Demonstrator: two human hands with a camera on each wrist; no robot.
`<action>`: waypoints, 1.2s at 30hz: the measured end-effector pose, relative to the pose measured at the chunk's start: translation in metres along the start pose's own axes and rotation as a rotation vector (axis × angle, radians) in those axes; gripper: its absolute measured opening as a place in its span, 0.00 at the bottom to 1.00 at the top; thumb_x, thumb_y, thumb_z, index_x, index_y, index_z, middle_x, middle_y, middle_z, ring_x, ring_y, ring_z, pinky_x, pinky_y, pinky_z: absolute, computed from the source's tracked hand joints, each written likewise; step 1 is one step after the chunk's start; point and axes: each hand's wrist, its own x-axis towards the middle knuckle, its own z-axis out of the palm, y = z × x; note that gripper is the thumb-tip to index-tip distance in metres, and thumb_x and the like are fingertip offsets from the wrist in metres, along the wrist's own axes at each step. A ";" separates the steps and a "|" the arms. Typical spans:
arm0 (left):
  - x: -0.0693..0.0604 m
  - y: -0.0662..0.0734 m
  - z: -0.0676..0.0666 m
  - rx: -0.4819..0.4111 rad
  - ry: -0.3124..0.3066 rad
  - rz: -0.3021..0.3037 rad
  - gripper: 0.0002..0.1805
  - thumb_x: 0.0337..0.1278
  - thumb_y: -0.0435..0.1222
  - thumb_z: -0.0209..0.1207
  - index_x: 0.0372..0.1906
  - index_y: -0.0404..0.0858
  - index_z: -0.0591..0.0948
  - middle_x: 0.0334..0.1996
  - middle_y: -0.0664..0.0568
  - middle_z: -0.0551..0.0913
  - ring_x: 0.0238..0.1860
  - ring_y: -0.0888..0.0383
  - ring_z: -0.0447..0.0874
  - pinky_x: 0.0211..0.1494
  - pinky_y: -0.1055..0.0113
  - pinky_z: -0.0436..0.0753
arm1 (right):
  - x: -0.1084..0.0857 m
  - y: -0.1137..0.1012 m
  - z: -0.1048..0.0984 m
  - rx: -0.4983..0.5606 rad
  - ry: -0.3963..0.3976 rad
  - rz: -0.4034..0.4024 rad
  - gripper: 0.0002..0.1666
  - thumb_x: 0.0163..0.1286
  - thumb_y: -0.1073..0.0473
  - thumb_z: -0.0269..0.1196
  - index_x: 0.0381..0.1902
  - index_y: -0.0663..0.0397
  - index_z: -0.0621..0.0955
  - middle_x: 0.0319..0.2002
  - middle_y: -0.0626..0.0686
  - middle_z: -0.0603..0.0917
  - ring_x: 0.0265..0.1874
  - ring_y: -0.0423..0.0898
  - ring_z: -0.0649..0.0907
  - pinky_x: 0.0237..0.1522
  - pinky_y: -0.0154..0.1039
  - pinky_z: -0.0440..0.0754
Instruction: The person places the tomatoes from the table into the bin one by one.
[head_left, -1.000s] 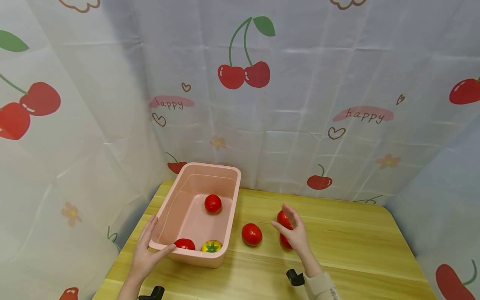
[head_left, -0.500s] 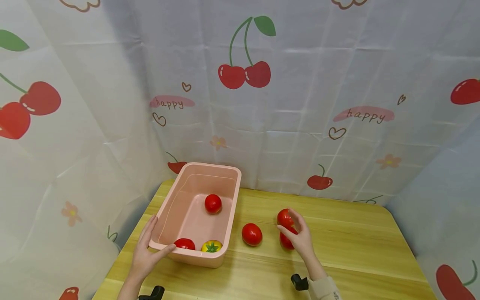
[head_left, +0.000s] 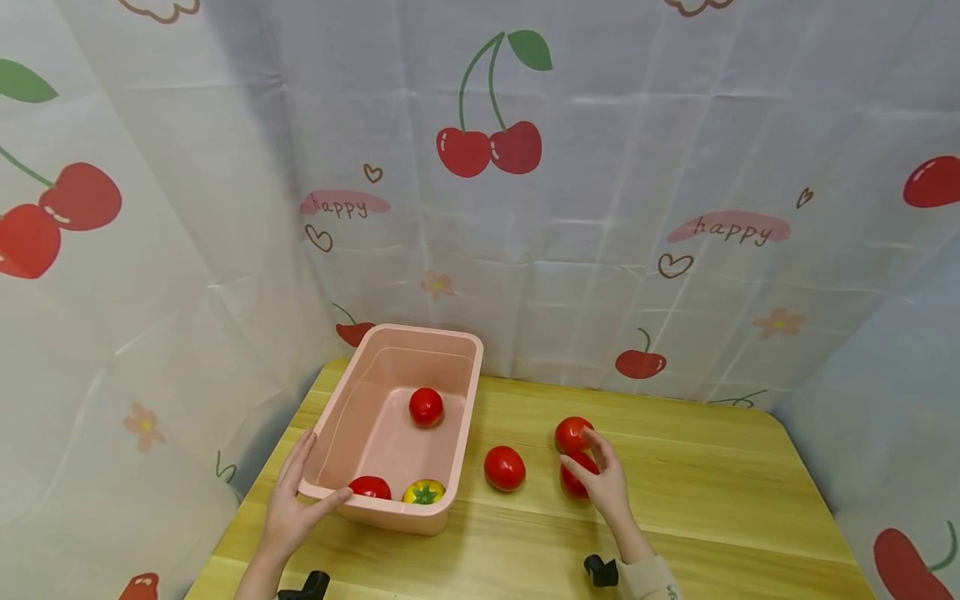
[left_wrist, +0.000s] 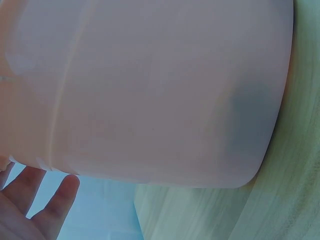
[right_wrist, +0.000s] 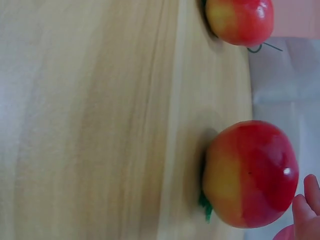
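My left hand (head_left: 287, 510) rests against the near left corner of a pink plastic bin (head_left: 468, 425), thumb at the near rim and fingers along the outside. In the left wrist view, its fingers (left_wrist: 62, 202) touch the bin's wall (left_wrist: 165, 110). My right hand (head_left: 611, 490) hovers at two red tomatoes, thumb and fingers spread. Of these, the nearer tomato (head_left: 573, 479) lies partly behind the hand and the farther tomato (head_left: 572, 434) lies beyond it. The right wrist view shows a red-and-yellow tomato (right_wrist: 250, 175) with a green calyx underneath, beside the fingers (right_wrist: 302, 210).
Another red tomato (head_left: 504, 468) lies on the wooden table (head_left: 712, 500) between the bin and my right hand. Inside the bin are a red tomato (head_left: 426, 407), a second red one at the near wall and a yellow one (head_left: 423, 492) showing its green calyx. A printed curtain (head_left: 570, 317) borders the table.
My right hand has drawn slightly right and toward me, uncovering more of the two red tomatoes. My left hand and the bin stay in place.
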 end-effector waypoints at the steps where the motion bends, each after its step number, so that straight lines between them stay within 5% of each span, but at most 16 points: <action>1: 0.000 0.000 0.000 -0.002 0.000 -0.001 0.52 0.37 0.29 0.72 0.71 0.35 0.59 0.71 0.46 0.53 0.70 0.42 0.45 0.64 0.35 0.52 | 0.000 0.002 0.000 -0.003 0.006 -0.001 0.39 0.56 0.61 0.70 0.63 0.65 0.67 0.63 0.64 0.68 0.66 0.59 0.63 0.65 0.52 0.59; 11: 0.000 0.001 0.000 0.008 0.003 0.000 0.51 0.36 0.30 0.73 0.71 0.35 0.59 0.71 0.45 0.53 0.70 0.41 0.45 0.64 0.34 0.52 | 0.000 0.020 -0.002 0.030 0.035 0.059 0.40 0.54 0.62 0.72 0.63 0.62 0.68 0.65 0.62 0.67 0.68 0.56 0.60 0.66 0.48 0.57; 27: 0.000 0.001 0.000 0.004 0.000 -0.001 0.51 0.37 0.29 0.73 0.71 0.35 0.59 0.71 0.45 0.53 0.70 0.40 0.46 0.63 0.34 0.53 | -0.010 0.040 -0.001 -0.102 0.039 0.158 0.40 0.53 0.59 0.72 0.63 0.59 0.69 0.64 0.65 0.66 0.60 0.64 0.66 0.59 0.63 0.64; 36: 0.000 -0.001 0.000 -0.006 -0.004 0.005 0.51 0.37 0.30 0.72 0.71 0.35 0.58 0.71 0.45 0.53 0.70 0.40 0.45 0.63 0.32 0.52 | -0.010 0.039 -0.001 -0.093 0.030 0.187 0.41 0.54 0.58 0.72 0.64 0.58 0.67 0.64 0.66 0.64 0.60 0.65 0.65 0.60 0.64 0.62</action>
